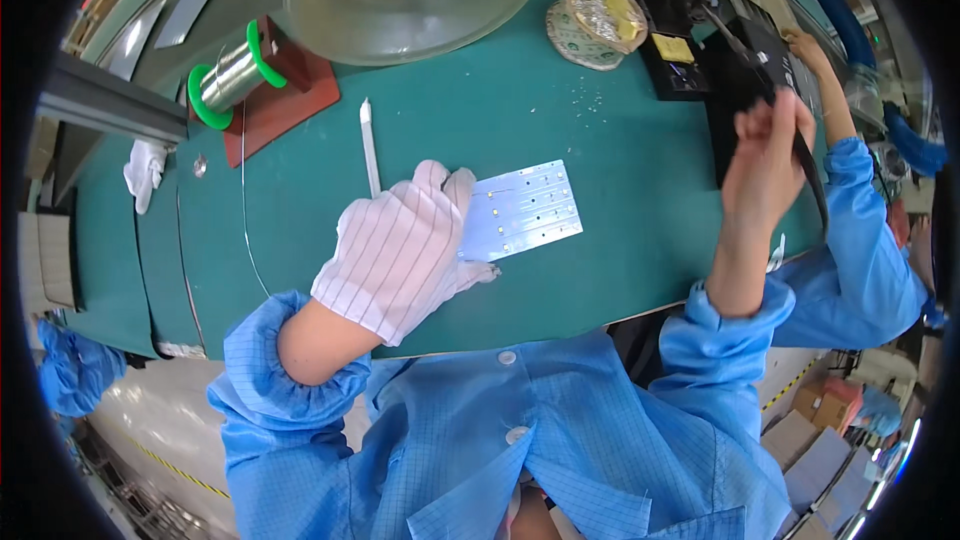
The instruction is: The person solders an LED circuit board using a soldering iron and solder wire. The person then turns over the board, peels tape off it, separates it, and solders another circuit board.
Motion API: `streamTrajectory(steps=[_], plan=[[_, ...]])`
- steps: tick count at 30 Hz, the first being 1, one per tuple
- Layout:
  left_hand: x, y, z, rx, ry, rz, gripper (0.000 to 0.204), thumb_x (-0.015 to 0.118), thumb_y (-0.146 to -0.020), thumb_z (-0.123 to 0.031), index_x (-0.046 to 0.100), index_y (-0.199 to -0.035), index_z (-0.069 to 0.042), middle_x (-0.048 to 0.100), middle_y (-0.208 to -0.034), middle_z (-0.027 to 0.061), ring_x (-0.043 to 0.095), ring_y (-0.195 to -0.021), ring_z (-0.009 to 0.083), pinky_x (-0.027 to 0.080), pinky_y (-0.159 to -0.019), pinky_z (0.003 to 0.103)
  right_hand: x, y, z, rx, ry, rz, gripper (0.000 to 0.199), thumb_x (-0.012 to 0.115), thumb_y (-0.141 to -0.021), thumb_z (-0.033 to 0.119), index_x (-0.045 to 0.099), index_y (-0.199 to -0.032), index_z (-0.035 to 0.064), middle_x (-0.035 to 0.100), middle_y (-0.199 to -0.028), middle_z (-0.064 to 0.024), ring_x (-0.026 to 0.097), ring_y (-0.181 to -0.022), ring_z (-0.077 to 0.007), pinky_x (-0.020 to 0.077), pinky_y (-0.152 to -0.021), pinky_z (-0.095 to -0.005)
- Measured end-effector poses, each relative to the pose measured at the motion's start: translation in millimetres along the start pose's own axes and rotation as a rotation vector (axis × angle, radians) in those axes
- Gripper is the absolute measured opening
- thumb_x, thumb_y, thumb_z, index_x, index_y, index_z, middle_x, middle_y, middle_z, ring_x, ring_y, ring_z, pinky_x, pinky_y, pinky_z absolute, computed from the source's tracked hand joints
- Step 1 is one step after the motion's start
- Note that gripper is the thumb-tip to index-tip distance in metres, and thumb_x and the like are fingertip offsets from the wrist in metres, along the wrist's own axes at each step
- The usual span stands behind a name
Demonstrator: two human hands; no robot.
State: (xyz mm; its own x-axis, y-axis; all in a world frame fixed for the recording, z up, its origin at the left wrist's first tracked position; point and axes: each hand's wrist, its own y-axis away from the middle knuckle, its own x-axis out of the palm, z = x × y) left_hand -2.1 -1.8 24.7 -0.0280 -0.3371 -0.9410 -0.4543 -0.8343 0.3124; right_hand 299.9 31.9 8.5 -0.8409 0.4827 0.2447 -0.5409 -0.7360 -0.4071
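Observation:
My left hand (395,250) wears a white striped glove. Its fingers and thumb grip the left end of a white circuit board (535,208), which lies on the green mat and carries rows of small components. That end of the board is hidden under the glove. My right hand (768,155) is bare and raised at the right, closed around the handle of a soldering iron (740,48). The iron's metal shaft points up and left toward its black stand (668,2), and a black cord (812,180) hangs from the hand. Whether the tip sits in the holder I cannot tell.
A solder wire spool (228,78) stands on a red-brown base at left, its wire trailing toward me. A white pen-like stick (369,148) lies beyond my glove. A large translucent disc (415,0) and a patterned cup (597,25) stand farther back. Another person's arm (850,200) reaches in at right.

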Motion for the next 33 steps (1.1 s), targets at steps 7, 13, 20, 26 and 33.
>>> streamTrajectory(steps=[7, 13, 20, 26, 33], plan=[[-1.7, 6.8, 10.3, 0.152, 0.548, -0.485, 0.034, 0.069, -0.075, -0.018, 0.060, -0.103, -0.001, 0.059, -0.097, 0.0143, 0.060, -0.076, 0.0305, 0.049, -0.069, 0.034, 13.1, 57.7, 9.5, -0.238, 0.856, 0.592, 0.029, 0.051, -0.093, 0.014, 0.054, -0.120, 0.0033, 0.054, -0.122, -0.0135, 0.054, -0.105, -0.0172, 0.0400, -0.093, -0.0301], [12.7, 5.0, 13.1, 0.273, 0.404, -0.607, 0.015, 0.060, -0.077, -0.004, 0.062, -0.092, -0.002, 0.059, -0.091, 0.0101, 0.056, -0.081, 0.0276, 0.047, -0.072, 0.033, 10.4, 73.8, 12.0, -0.262, 0.890, 0.528, 0.022, 0.061, -0.085, 0.007, 0.060, -0.107, 0.0034, 0.058, -0.107, -0.0141, 0.058, -0.096, -0.0237, 0.0435, -0.084, -0.0301], [31.6, 5.5, 0.3, 0.069, 0.260, -0.555, 0.023, 0.062, -0.067, -0.006, 0.061, -0.090, -0.006, 0.059, -0.088, 0.0099, 0.054, -0.080, 0.0306, 0.046, -0.075, 0.039, -2.0, 104.2, 30.0, -0.132, 0.314, 0.642, 0.019, 0.061, -0.083, 0.007, 0.050, -0.098, 0.0019, 0.057, -0.080, -0.0143, 0.052, -0.070, -0.0165, 0.0419, -0.066, -0.0267], [32.6, 1.3, -4.4, 0.052, 0.195, -0.446, 0.030, 0.062, -0.066, -0.006, 0.057, -0.095, 0.000, 0.059, -0.089, 0.0126, 0.055, -0.083, 0.0320, 0.045, -0.078, 0.041, -4.3, 127.4, 27.6, 0.038, 0.209, 0.737, 0.026, 0.062, -0.085, 0.016, 0.044, -0.098, 0.0033, 0.055, -0.071, -0.0130, 0.052, -0.062, -0.0179, 0.0423, -0.057, -0.0319], [37.6, 1.0, -2.3, 0.062, 0.155, -0.469, 0.036, 0.063, -0.068, -0.008, 0.053, -0.102, 0.001, 0.058, -0.093, 0.0154, 0.055, -0.086, 0.0355, 0.043, -0.081, 0.044, -2.6, 125.2, 19.4, -0.025, 0.205, 0.801, 0.026, 0.062, -0.083, 0.012, 0.044, -0.099, 0.0023, 0.055, -0.071, -0.0136, 0.048, -0.059, -0.0175, 0.0399, -0.054, -0.0315]])
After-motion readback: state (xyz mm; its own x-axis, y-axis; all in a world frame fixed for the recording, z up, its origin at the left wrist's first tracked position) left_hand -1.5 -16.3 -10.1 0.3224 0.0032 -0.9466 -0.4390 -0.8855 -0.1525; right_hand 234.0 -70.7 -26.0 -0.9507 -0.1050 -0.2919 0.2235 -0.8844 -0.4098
